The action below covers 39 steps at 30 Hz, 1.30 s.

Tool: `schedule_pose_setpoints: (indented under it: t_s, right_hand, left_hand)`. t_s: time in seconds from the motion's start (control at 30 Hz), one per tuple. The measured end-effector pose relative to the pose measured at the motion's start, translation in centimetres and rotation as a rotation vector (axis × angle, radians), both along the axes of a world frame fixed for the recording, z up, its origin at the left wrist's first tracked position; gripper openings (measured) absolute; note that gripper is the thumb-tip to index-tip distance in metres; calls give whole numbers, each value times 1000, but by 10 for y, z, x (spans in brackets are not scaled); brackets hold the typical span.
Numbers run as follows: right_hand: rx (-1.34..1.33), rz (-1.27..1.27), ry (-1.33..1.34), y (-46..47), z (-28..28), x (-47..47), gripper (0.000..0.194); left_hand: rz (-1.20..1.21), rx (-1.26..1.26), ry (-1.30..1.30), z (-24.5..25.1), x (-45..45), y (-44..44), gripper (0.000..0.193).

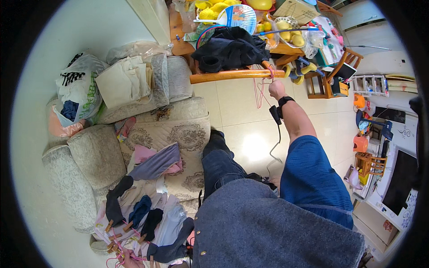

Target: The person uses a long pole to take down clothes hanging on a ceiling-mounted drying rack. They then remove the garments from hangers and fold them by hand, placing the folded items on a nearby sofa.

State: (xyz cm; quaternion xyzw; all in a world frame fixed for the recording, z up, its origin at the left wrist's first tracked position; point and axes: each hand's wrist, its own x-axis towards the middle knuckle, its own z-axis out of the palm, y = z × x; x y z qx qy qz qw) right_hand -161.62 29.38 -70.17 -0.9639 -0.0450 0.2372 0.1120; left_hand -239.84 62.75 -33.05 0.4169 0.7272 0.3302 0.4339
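My right hand (276, 89), wearing a black wrist strap, is closed at pink wire hangers (257, 95) hooked over the wooden chair's top rail (231, 76). At the lower left, my left hand (129, 259) grips pink wire hangers (117, 257) that bear wooden clothespins (115, 237). Around them hang or lie a dark grey sock (115, 204), a navy sock (140, 208), a black sock (152, 222) and pale garments (171, 221). A grey and pink garment (156, 162) lies on the patterned sofa cover (191, 137). Black clothing (231, 50) is draped over the chair.
Folded beige cloth (122, 80) and a stuffed plastic bag (80, 93) rest on the sofa. More clothespins (162, 113) lie on its cover. Beyond the chair, a wooden table (177, 31) holds fruit and a hand fan (238, 18). A black cable (280, 134) hangs by my right forearm.
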Motion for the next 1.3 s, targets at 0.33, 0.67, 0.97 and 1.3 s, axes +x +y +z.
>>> schedule_pose_setpoints:
  t_s: [0.33, 0.67, 0.97, 1.3]
  right_hand:
    - [-53, -182, 203, 29, -1, -9, 24]
    - [-472, 725, -2, 0, -24, 3, 18]
    - [670, 1101, 606, 243, 149, -236, 23]
    - [1290, 1717, 419, 414, 321, -509, 29]
  left_hand:
    - [-133, -21, -34, 2, 8, -2, 12]
    - [-1, -24, -101, 11, 48, -14, 34]
    - [-13, 15, -131, 18, 80, -19, 52]
    - [-17, 78, -244, 31, 90, -31, 42]
